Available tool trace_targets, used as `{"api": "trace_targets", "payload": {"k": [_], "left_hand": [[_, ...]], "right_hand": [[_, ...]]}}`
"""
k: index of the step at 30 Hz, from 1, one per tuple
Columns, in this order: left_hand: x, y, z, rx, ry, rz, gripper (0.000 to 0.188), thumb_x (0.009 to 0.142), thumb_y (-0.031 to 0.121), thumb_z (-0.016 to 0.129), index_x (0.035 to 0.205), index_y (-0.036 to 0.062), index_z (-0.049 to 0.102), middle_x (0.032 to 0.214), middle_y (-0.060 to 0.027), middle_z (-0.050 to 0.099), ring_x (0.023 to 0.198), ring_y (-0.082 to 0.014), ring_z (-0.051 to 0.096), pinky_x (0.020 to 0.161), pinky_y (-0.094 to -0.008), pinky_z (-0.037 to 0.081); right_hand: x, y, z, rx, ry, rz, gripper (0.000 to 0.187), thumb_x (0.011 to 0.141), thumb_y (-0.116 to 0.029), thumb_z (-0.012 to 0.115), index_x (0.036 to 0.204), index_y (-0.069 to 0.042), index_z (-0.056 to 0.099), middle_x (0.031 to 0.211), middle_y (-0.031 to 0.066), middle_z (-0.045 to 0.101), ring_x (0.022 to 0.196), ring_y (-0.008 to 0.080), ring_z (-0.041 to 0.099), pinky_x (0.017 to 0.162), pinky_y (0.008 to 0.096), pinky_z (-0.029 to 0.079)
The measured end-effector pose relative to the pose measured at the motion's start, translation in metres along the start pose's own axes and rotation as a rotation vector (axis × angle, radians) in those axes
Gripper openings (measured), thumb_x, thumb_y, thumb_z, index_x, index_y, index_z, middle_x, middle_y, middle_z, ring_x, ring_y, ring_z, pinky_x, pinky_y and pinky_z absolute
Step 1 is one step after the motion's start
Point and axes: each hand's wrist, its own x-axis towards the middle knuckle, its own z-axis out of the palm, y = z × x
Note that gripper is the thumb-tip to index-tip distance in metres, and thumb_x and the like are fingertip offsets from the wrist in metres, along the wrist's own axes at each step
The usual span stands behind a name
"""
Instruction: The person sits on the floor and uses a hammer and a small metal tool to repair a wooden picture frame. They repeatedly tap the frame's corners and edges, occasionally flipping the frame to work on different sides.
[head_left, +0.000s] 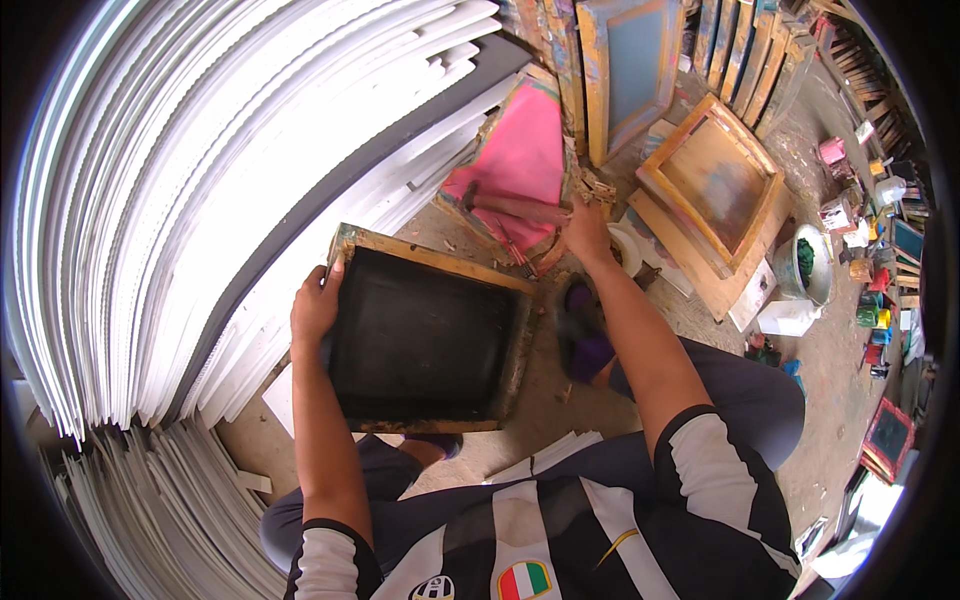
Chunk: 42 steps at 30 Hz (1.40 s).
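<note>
While my left grip (316, 304) clasps the black-panelled frame (425, 330) near its upper-left corner, I have my right grip (587, 234) closed round the hammer-like tool (518, 207) beyond it, shaft pointing leftward.

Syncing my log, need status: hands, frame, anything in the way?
Left hand gripping black-panelled frame near its upper-left corner. Right hand at handle end of hammer-like tool, grip unclear. Nearest clutter: pink sheet beyond the frame.
</note>
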Motion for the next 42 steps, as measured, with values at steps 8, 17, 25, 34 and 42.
{"api": "trace_targets", "payload": {"k": [8,17,25,34,42], "left_hand": [[-0.003,0.011,-0.001,-0.051,-0.032,0.015,0.061,0.104,0.059,0.045,0.105,0.0013,0.065,0.097,-0.0295,0.070,0.100,-0.0486,0.066,0.086,-0.0511,0.050],[-0.008,0.007,-0.001,-0.021,-0.083,0.066,0.051,0.106,0.053,0.044,0.110,0.0040,0.057,0.092,-0.0320,0.069,0.097,-0.0525,0.065,0.084,-0.0568,0.049],[-0.007,-0.009,0.014,0.029,0.023,0.267,0.048,0.105,0.051,0.047,0.101,0.0041,0.054,0.083,-0.0318,0.068,0.087,-0.0535,0.066,0.076,-0.0598,0.050],[-0.017,0.003,0.006,0.000,0.046,0.181,0.049,0.104,0.052,0.048,0.099,0.0039,0.054,0.082,-0.0320,0.069,0.085,-0.0536,0.066,0.076,-0.0602,0.050],[-0.008,-0.017,0.025,0.071,0.089,0.234,0.050,0.105,0.052,0.046,0.098,0.0037,0.055,0.082,-0.0335,0.068,0.086,-0.0536,0.066,0.077,-0.0597,0.051]], "right_hand": [[-0.004,-0.008,0.046,-0.028,-0.171,-0.306,0.028,0.087,-0.019,0.071,0.111,-0.004,0.069,0.102,0.0190,0.069,0.098,0.0387,0.068,0.081,0.0494,0.056],[-0.077,-0.188,0.023,0.756,-0.164,-0.513,0.019,0.090,-0.026,0.076,0.094,-0.009,0.070,0.085,0.0112,0.070,0.074,0.0317,0.070,0.066,0.0415,0.054],[-0.071,-0.276,0.041,0.768,0.188,-0.706,0.016,0.091,-0.015,0.074,0.101,-0.007,0.064,0.090,0.0103,0.067,0.078,0.0325,0.068,0.067,0.0422,0.054],[-0.093,-0.257,0.030,0.550,0.097,-0.780,0.064,0.098,-0.033,0.063,0.150,-0.003,0.042,0.149,0.0220,0.049,0.136,0.0424,0.048,0.108,0.0516,0.043],[-0.123,-0.245,0.028,0.326,-0.044,-0.770,0.087,0.097,-0.050,0.059,0.159,0.000,0.025,0.162,0.0236,0.034,0.149,0.0425,0.033,0.117,0.0593,0.031]]}}
